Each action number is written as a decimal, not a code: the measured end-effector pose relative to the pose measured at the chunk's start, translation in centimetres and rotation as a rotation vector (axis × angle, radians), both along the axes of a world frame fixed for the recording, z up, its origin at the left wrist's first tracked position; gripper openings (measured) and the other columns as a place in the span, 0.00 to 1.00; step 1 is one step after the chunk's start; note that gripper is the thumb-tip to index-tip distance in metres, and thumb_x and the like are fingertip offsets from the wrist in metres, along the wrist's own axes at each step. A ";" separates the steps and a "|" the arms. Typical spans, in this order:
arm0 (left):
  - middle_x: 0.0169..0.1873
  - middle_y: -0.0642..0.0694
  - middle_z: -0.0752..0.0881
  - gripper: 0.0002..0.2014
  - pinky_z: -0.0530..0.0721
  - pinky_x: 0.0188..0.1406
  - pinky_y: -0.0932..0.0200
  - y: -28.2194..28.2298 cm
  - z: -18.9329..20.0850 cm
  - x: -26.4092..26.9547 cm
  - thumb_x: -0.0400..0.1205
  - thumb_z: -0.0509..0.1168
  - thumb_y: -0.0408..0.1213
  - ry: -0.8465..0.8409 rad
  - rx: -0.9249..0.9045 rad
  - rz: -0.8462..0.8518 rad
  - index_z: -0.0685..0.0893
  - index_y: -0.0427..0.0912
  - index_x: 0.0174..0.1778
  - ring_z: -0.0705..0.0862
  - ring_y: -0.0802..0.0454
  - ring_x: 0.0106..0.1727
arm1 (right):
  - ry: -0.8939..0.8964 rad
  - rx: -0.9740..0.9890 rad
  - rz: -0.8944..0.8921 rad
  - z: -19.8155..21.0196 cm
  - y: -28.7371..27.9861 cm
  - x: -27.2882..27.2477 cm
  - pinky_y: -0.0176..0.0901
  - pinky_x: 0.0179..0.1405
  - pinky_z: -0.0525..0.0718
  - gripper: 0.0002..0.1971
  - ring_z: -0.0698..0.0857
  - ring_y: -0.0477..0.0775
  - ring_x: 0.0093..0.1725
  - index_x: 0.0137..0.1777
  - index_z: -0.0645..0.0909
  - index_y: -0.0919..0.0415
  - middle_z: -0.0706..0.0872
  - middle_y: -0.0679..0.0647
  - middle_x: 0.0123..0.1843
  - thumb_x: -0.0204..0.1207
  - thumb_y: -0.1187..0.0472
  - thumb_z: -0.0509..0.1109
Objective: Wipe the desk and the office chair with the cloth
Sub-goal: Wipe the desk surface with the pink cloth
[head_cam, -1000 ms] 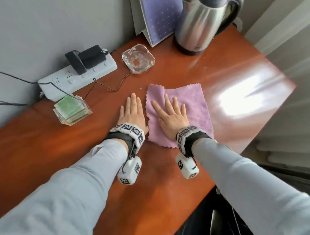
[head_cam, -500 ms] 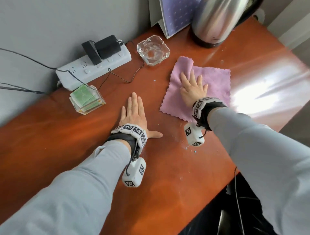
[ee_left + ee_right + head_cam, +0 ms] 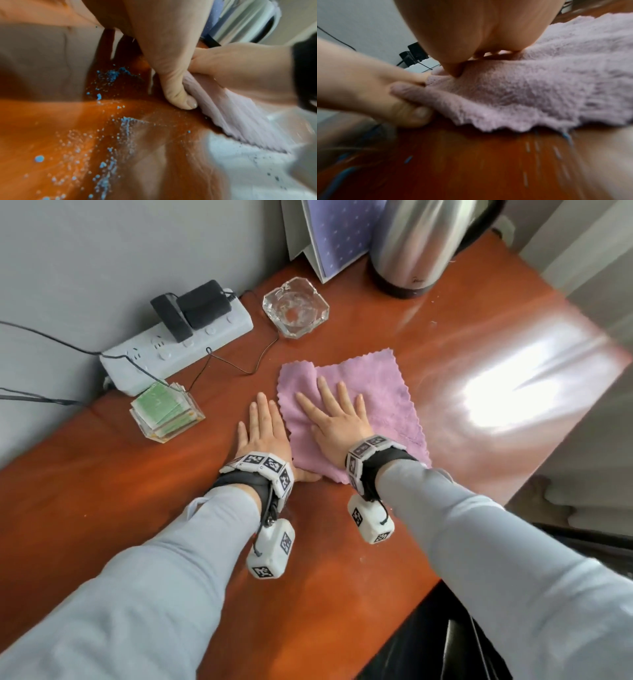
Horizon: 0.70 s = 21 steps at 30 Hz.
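A pink cloth lies spread on the reddish-brown desk. My right hand presses flat on the cloth with straight, spread fingers. Just left of it, my left hand lies flat on the bare desk, its thumb touching the cloth's near edge. Blue crumbs and pale dust are scattered on the wood below my left wrist. In the right wrist view the cloth fills the right side, with the left hand beside it. The office chair shows only as a dark shape at the lower right.
Along the wall stand a white power strip with black plugs, a clear holder of green cards, a glass ashtray, a purple booklet and a steel kettle. A thin black cable trails across the desk.
My right hand has slid the cloth back from the far right, near the kettle, toward me and leftward until it meets my left hand. The left hand stayed flat in place.
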<state>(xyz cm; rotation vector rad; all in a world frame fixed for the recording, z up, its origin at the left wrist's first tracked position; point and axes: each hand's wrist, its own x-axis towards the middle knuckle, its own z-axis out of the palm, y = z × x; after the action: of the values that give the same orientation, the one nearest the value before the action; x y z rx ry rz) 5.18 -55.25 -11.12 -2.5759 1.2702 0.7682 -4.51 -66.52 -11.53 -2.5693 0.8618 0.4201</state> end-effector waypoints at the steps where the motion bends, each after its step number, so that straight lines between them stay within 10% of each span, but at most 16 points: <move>1: 0.85 0.36 0.30 0.79 0.43 0.85 0.42 -0.1 0.2 -0.1 0.57 0.72 0.78 -0.001 0.003 -0.007 0.31 0.33 0.85 0.36 0.43 0.88 | -0.018 0.045 -0.021 0.3 1.0 -0.8 0.69 0.83 0.37 0.30 0.36 0.62 0.86 0.86 0.44 0.39 0.38 0.47 0.88 0.88 0.57 0.48; 10: 0.81 0.31 0.25 0.83 0.40 0.86 0.43 -3.3 1.3 -4.4 0.55 0.78 0.74 0.040 0.183 -0.158 0.26 0.30 0.82 0.32 0.37 0.86 | -0.279 0.237 -0.594 2.0 -6.6 -7.6 0.60 0.83 0.58 0.25 0.56 0.61 0.86 0.85 0.61 0.55 0.64 0.58 0.85 0.88 0.64 0.50; 14: 0.80 0.29 0.23 0.85 0.40 0.85 0.43 -5.3 1.6 -4.8 0.54 0.81 0.71 0.032 0.249 -0.169 0.24 0.29 0.81 0.30 0.35 0.85 | -0.307 0.180 -0.794 0.9 -13.6 -10.3 0.53 0.65 0.74 0.25 0.77 0.64 0.71 0.85 0.61 0.50 0.74 0.66 0.77 0.88 0.61 0.50; 21: 0.79 0.27 0.23 0.56 0.44 0.85 0.43 -7.7 0.0 -5.8 0.84 0.68 0.47 -0.084 0.261 -0.063 0.25 0.28 0.81 0.31 0.32 0.85 | -0.184 0.077 -0.722 0.1 -21.7 -7.8 0.69 0.81 0.49 0.26 0.52 0.66 0.85 0.85 0.58 0.57 0.57 0.60 0.87 0.86 0.64 0.49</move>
<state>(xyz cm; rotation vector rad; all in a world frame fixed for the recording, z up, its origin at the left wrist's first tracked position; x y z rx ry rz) -0.63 -62.98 -11.12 -2.3247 1.1372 0.7510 -12.34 -88.21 -11.46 -1.9969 1.5579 -0.0026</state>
